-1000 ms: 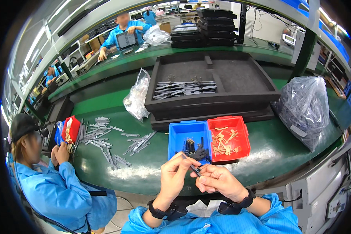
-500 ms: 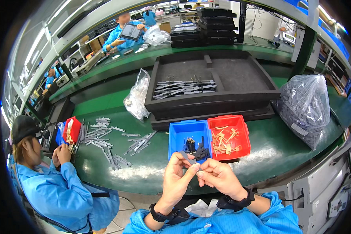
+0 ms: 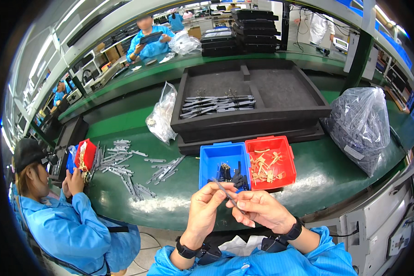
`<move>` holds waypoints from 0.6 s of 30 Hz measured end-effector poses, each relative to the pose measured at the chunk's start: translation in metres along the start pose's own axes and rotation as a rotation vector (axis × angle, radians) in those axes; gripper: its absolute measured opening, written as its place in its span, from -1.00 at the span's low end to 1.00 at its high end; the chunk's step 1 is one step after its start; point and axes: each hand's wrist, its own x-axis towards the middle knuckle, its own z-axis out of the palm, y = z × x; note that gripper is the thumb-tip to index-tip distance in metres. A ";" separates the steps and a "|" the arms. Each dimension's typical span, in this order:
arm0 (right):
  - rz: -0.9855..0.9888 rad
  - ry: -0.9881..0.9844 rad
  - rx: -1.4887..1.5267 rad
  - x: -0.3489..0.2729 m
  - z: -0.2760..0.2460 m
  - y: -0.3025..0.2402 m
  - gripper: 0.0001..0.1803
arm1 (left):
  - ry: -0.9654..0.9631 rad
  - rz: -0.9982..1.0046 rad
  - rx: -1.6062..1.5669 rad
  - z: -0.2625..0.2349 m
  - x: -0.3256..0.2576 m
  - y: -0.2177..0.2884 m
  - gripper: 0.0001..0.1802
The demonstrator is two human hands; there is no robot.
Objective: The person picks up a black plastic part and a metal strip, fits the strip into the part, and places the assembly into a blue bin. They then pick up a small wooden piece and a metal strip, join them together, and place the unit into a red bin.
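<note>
A slim dark grey strip [image 3: 222,188] is held slantwise between my two hands, above the near edge of the green bench. My left hand [image 3: 204,205] pinches its upper part between thumb and fingers. The lower end is gripped by my right hand [image 3: 267,212], whose fingertips cover it. Just beyond my fingers stands a blue bin [image 3: 221,151] with small black parts [image 3: 224,171] in it. Touching it on the right is a red bin [image 3: 284,143] holding tan strips [image 3: 266,165].
Loose grey strips [image 3: 116,158] lie on the green bench [image 3: 170,209] to the left. Behind the bins, a black foam tray [image 3: 280,87] holds more strips. A clear bag [image 3: 163,115] and a full bag [image 3: 359,129] flank it. A co-worker [image 3: 64,225] sits at left.
The strip has turned to a steeper slant in my hands, and my right hand has shifted slightly. Across the bench, a person has tilted a dark panel; another in white has moved.
</note>
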 end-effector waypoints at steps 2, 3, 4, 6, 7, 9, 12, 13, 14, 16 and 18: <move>-0.026 0.036 -0.005 0.000 0.002 -0.001 -0.78 | 0.050 0.014 0.073 0.009 -0.002 0.000 -0.77; -0.096 0.108 -0.078 0.000 0.003 -0.001 -0.79 | 0.103 0.028 0.146 0.012 -0.003 0.000 -0.75; -0.166 0.179 -0.151 0.000 0.004 -0.001 -0.80 | 0.103 0.029 0.147 0.010 -0.005 -0.004 -0.75; -0.201 0.219 -0.199 0.000 0.005 0.000 -0.81 | -0.003 0.297 0.433 0.008 -0.007 -0.010 -0.74; -0.229 0.244 -0.242 0.000 0.007 0.000 -0.80 | 0.017 0.291 0.425 0.008 -0.008 -0.010 -0.78; -0.253 0.269 -0.283 -0.001 0.010 0.000 -0.80 | 0.048 0.239 0.347 0.005 -0.007 -0.009 -0.82; -0.284 0.273 -0.309 -0.001 0.012 0.002 -0.82 | 0.082 0.137 0.202 0.004 -0.005 -0.006 -0.91; -0.282 0.262 -0.310 -0.001 0.011 0.002 -0.82 | 0.059 0.122 0.174 0.001 -0.004 -0.008 -0.91; -0.279 0.251 -0.311 -0.001 0.011 0.002 -0.81 | 0.037 0.107 0.147 -0.001 -0.004 -0.008 -0.90; -0.276 0.253 -0.314 -0.001 0.012 0.002 -0.82 | 0.021 0.100 0.147 -0.003 -0.003 -0.007 -0.91; -0.270 0.254 -0.318 -0.002 0.013 0.002 -0.82 | 0.008 0.093 0.146 -0.004 -0.003 -0.006 -0.91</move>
